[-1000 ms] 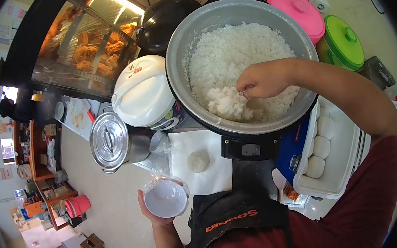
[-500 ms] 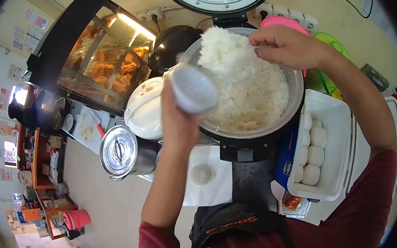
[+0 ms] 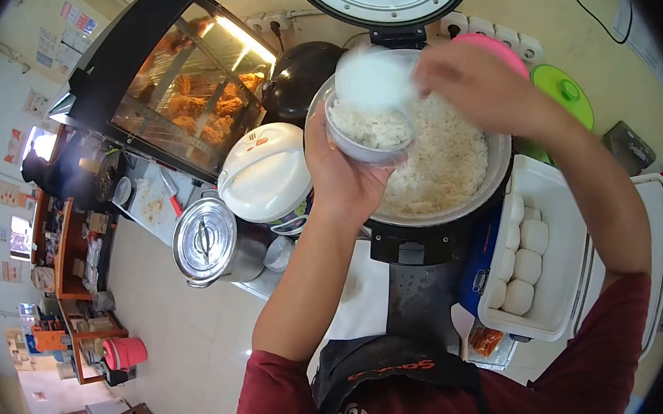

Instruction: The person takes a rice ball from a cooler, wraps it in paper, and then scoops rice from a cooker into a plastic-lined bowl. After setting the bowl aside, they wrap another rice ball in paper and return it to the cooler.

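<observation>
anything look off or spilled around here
Nothing looks clearly damaged or spilled. The only untidy spot is the board, with scraps scattered beside a knife, likely just from use. The right hand is blurred over the cooker, so I can't judge that spot well.

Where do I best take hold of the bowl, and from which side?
I'd cup the outer wall of the bowl from below, on the wearer's side, as the left hand does. It is round, no handle shows, and its mouth faces up with rice in it, so keep fingers outside.
</observation>
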A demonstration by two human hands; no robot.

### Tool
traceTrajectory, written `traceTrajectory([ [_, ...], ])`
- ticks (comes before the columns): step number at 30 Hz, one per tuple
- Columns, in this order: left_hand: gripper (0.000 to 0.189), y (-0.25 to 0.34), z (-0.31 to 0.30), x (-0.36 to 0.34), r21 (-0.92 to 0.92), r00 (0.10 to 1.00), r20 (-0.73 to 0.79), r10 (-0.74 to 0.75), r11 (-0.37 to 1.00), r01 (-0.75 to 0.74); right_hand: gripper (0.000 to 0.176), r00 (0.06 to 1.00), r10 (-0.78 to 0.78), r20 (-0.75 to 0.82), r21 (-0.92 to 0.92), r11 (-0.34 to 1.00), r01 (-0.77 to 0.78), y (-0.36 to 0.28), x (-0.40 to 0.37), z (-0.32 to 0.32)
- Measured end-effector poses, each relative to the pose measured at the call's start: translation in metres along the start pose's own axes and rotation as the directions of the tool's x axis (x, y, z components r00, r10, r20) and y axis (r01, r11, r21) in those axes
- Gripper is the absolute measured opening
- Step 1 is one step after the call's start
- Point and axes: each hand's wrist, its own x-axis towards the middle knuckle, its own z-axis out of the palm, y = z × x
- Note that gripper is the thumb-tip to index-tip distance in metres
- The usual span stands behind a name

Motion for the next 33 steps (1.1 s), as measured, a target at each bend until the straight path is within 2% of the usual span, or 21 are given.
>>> traceTrajectory([
  [1, 0.062, 0.001, 0.0, -0.003, 0.003, 0.999, -0.013, 0.03, 1.0, -0.03, 0.021, 0.987, 0.032, 0.159, -0.248, 0.969, 0.008, 0.003, 0.001, 0.009],
  [3, 0.064, 0.01, -0.006, -0.013, 0.012, 0.995, -0.054, 0.081, 0.997, -0.08, 0.019, 0.99, -0.049, 0.129, -0.205, 0.976, 0.075, 0.006, 0.004, 0.008],
  [4, 0.065, 0.016, -0.012, -0.02, 0.068, 0.983, -0.104, 0.153, 0.987, -0.146, 0.018, 0.989, -0.089, 0.118, -0.188, 0.976, 0.11, 0.0, 0.007, 0.004],
  [5, 0.065, 0.024, -0.013, -0.029, 0.139, 0.962, -0.146, 0.232, 0.967, -0.213, 0.014, 0.987, 0.087, 0.134, -0.181, 0.982, -0.062, -0.017, 0.007, -0.014],
  [6, 0.064, 0.032, -0.014, -0.038, 0.211, 0.934, -0.179, 0.309, 0.939, -0.27, 0.015, 0.987, 0.098, 0.126, -0.262, 0.963, -0.062, -0.005, 0.009, -0.008],
  [8, 0.061, 0.042, -0.026, -0.053, 0.121, 0.932, -0.199, 0.303, 0.951, -0.283, 0.021, 0.987, 0.117, 0.111, -0.417, 0.907, -0.061, 0.053, 0.011, 0.017],
  [9, 0.059, 0.045, -0.032, -0.061, 0.076, 0.956, -0.127, 0.263, 0.964, -0.255, 0.035, 0.994, -0.042, 0.099, -0.579, 0.81, 0.092, 0.106, 0.002, 0.043],
  [12, 0.059, 0.042, -0.035, -0.076, 0.009, 0.95, -0.19, 0.247, 0.968, -0.25, 0.042, 0.918, 0.104, 0.382, -0.793, 0.548, 0.268, 0.109, -0.002, 0.074],
  [13, 0.06, 0.043, -0.043, -0.08, -0.002, 0.957, -0.19, 0.22, 0.975, -0.224, 0.039, 0.891, 0.131, 0.435, -0.775, 0.557, 0.297, 0.107, -0.005, 0.074],
  [15, 0.06, 0.042, -0.048, -0.087, 0.029, 0.935, -0.247, 0.256, 0.966, -0.257, 0.034, 0.826, 0.179, 0.534, -0.737, 0.578, 0.351, 0.101, -0.013, 0.064],
  [18, 0.061, 0.041, -0.059, -0.096, 0.046, 0.938, -0.24, 0.249, 0.968, -0.245, 0.029, 0.796, 0.126, 0.592, -0.629, 0.689, 0.36, 0.094, -0.033, 0.043],
  [21, 0.063, 0.039, -0.065, -0.107, 0.023, 0.945, -0.243, 0.218, 0.976, -0.219, 0.023, 0.711, 0.336, 0.618, -0.68, 0.683, 0.268, 0.061, -0.039, 0.029],
  [24, 0.065, 0.038, -0.068, -0.113, -0.009, 0.935, -0.28, 0.217, 0.973, -0.229, 0.02, 0.601, 0.429, 0.675, -0.646, 0.737, 0.199, 0.04, -0.034, 0.026],
  [27, 0.066, 0.036, -0.07, -0.113, 0.011, 0.927, -0.303, 0.222, 0.973, -0.23, 0.017, 0.656, 0.341, 0.673, -0.598, 0.773, 0.212, 0.045, -0.032, 0.04],
  [30, 0.065, 0.035, -0.066, -0.116, 0.035, 0.924, -0.312, 0.22, 0.975, -0.221, 0.017, 0.602, 0.349, 0.718, -0.574, 0.786, 0.229, 0.029, -0.029, 0.038],
  [33, 0.064, 0.038, -0.066, -0.123, 0.066, 0.924, -0.301, 0.238, 0.971, -0.229, 0.016, 0.616, 0.296, 0.73, -0.513, 0.833, 0.207, 0.032, -0.035, 0.035],
])
